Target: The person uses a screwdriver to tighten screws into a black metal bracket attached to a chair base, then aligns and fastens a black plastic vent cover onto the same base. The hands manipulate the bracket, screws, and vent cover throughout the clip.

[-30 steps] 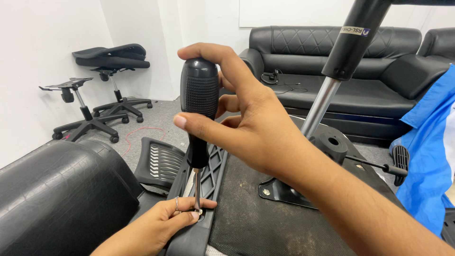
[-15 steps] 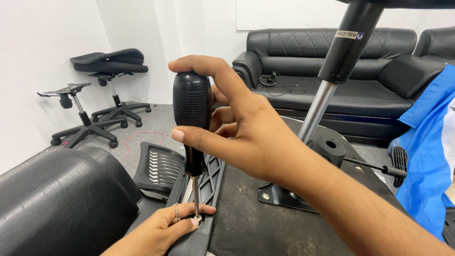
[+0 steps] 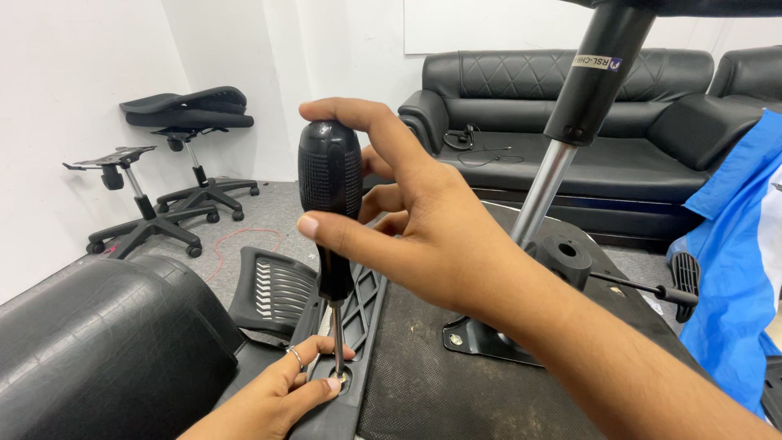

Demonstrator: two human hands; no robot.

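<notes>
Centre frame, low: a screwdriver (image 3: 330, 220) stands nearly upright, long axis vertical, with its thin metal shaft running down to a screw hole (image 3: 340, 376) in the black plastic armrest bracket (image 3: 358, 326) of an upturned office chair. Right hand (image 3: 415, 232) sits at the top end, thumb and fingers curled round the fat black ribbed handle, index arched over the cap; the grip looks closed on the handle, not a tight fist. Left hand (image 3: 277, 399) is at the bottom end, fingertips pinched together round the shaft right at the tip and resting on the bracket, a ring visible on one finger. So the tool runs between both hands, right above, left directly below and nearer the contact point. The screw head itself is hidden under the tip and fingers; cannot tell whether the bit is seated. Just right of the bracket lies the underside of the chair seat (image 3: 423, 383), dark fabric, with a metal base plate (image 3: 481, 338) and a gas-lift column (image 3: 570, 138) rising at a tilt to the upper right. Black padded backrest (image 3: 98, 350) lies at lower left. Behind: two bare chair bases (image 3: 163, 204) against the white wall, a black sofa (image 3: 586, 106), and blue cloth (image 3: 741, 253) at the right edge.
</notes>
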